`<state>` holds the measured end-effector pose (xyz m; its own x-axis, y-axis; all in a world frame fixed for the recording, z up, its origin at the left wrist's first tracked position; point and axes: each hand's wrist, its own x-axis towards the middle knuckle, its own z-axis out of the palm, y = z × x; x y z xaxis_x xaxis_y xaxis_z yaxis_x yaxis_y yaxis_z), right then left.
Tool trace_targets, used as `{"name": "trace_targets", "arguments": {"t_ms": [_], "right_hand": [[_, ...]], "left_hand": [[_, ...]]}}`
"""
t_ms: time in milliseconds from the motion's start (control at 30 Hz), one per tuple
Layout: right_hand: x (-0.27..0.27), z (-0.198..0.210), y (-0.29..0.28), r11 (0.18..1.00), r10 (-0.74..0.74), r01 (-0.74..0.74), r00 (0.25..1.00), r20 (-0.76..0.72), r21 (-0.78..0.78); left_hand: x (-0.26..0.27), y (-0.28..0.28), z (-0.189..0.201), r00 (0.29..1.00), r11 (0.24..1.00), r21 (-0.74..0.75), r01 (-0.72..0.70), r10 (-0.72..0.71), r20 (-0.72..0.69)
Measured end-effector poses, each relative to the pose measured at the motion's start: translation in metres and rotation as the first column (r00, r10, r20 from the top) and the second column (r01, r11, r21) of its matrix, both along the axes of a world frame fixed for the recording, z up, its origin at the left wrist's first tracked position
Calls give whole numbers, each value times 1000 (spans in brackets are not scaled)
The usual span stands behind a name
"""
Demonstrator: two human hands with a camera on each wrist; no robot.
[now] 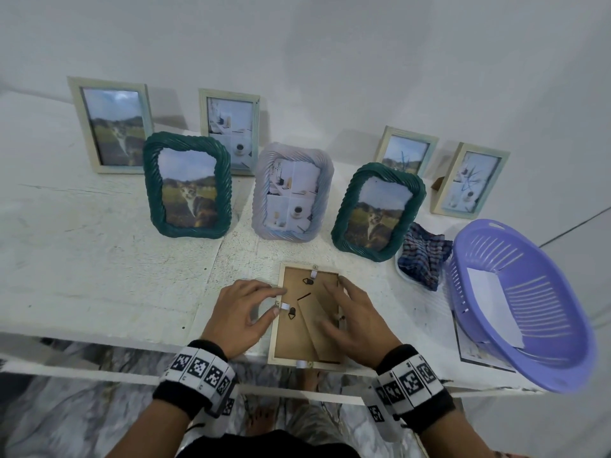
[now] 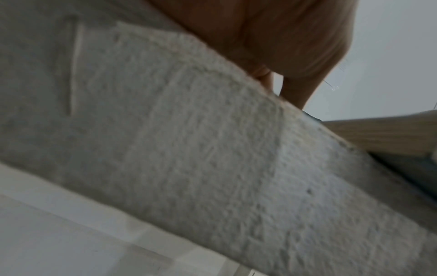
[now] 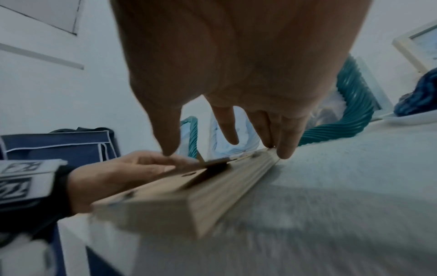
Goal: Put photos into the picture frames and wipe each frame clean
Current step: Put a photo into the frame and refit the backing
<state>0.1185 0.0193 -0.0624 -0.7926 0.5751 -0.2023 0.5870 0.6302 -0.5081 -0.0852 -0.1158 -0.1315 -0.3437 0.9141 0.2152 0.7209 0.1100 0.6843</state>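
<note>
A pale wooden picture frame [image 1: 275,350] lies face down near the table's front edge, its brown backing board [image 1: 294,338] and folded stand facing up. My left hand [image 1: 278,300] sits at the frame's left rim, the thumb pressing a white tab [image 1: 284,306]. On the right, my right hand [image 1: 337,302] rests with straight, spread fingers on the backing and the right rim. The right wrist view shows the right hand's fingertips [image 3: 286,153] on the frame [image 3: 212,196] and the left hand [image 3: 123,173] across it. The left wrist view holds only palm [image 2: 272,37], table edge [image 2: 212,149] and frame wood [image 2: 390,134].
Several frames with photos stand behind: two green [image 1: 187,186] [image 1: 377,211], one lilac [image 1: 292,196], pale wooden ones at the back. A plaid cloth [image 1: 423,256] lies right of the frame. A purple basket [image 1: 519,309] holding white paper overhangs the right front corner.
</note>
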Motion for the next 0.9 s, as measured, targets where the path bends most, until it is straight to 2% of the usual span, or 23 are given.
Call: {"name": "trace_targets", "arguments": {"t_ms": [133, 633, 767, 900], "right_hand": [[19, -2, -24, 994, 103, -97, 986, 129, -54], [13, -28, -48, 995, -11, 9, 1000, 28, 100], [8, -33, -51, 991, -75, 75, 997, -5, 107], [12, -34, -47, 996, -75, 77, 996, -44, 50]], "left_hand": [[0, -1, 1, 1000, 1000, -6, 5, -5, 2], [3, -1, 6, 1000, 1000, -23, -4, 4, -2], [3, -2, 8, 1000, 1000, -28, 0, 0, -3], [4, -2, 10, 1000, 999, -39, -1, 2, 4]]}}
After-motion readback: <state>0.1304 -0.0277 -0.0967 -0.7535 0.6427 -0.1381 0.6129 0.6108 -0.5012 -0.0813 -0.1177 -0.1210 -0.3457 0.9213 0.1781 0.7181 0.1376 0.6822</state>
